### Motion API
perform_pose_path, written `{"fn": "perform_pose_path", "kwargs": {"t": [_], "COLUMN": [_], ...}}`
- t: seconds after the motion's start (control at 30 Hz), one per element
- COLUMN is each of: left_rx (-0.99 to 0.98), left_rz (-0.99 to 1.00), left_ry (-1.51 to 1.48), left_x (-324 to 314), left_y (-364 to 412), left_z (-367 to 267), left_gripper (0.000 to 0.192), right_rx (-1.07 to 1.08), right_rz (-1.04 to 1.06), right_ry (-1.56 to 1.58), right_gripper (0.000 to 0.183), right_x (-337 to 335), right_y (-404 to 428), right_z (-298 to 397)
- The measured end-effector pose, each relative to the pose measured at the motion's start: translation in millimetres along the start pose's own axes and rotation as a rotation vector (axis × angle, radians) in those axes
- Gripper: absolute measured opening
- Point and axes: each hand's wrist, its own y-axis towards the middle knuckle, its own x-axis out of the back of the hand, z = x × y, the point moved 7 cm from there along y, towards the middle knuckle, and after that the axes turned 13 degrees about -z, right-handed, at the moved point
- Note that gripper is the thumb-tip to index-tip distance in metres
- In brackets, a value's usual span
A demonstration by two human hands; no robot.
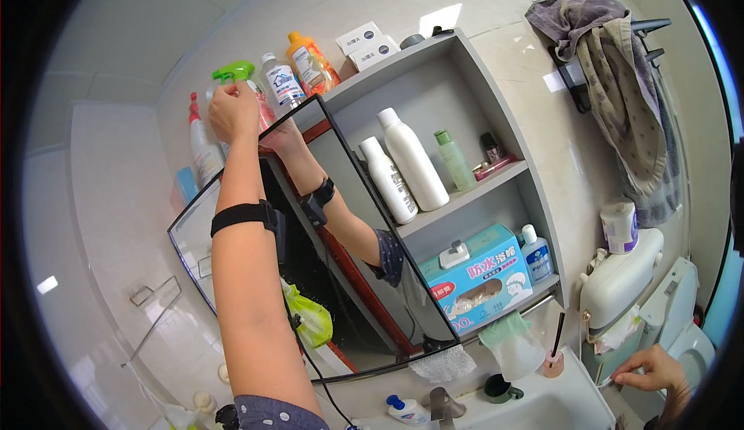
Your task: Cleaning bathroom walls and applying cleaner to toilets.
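Observation:
My left hand (234, 111) is raised to the top of a mirror cabinet, its fingers curled in front of a spray bottle with a green trigger head (233, 71); whether it grips anything is hidden. The mirrored door (349, 244) reflects the forearm. Beside the spray bottle stand a clear bottle with a white cap (283, 84) and an orange bottle (313, 64). On the other side is a white bottle with a red nozzle (203, 142). At the lower right, my right hand (654, 369) hangs near the toilet with fingers bent; its fingertips are near a thin pale edge.
Open shelves hold white bottles (412, 160), a green bottle (455, 161) and a blue shower-cap box (479, 279). Below are a faucet (444, 405), a dark green cup (501, 389) and a sink (535, 409). Towels (625, 93) hang at the right, above a paper roll (619, 226).

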Motion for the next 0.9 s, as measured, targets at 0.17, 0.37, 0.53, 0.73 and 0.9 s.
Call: {"fn": "perform_pose_path", "kwargs": {"t": [0.17, 0.37, 0.53, 0.73, 0.9], "left_rx": [-0.091, -0.082, -0.007, 0.078, 0.147], "left_rz": [-0.146, 0.040, 0.055, -0.367, -0.451], "left_ry": [0.003, 0.061, 0.103, 0.129, 0.215], "left_x": [20.6, 12.7, 25.7, 74.6, 96.5], "left_y": [-6.1, -10.9, -10.1, 14.5, 7.6], "left_z": [-7.3, 5.4, 22.1, 84.9, 106.8], "left_gripper": [0.033, 0.033, 0.030, 0.032, 0.033], "right_rx": [-0.044, 0.013, -0.014, -0.063, -0.160], "right_rz": [0.028, 0.045, 0.051, 0.028, -0.007], "right_ry": [-0.035, -0.002, 0.007, 0.030, 0.077], "right_gripper": [0.022, 0.021, 0.021, 0.019, 0.018], "right_x": [1.9, -3.2, -2.2, 3.5, 6.3], "right_y": [7.5, 17.4, 16.1, 8.0, 2.8], "right_z": [3.1, 11.7, 10.4, 4.2, 23.5]}}
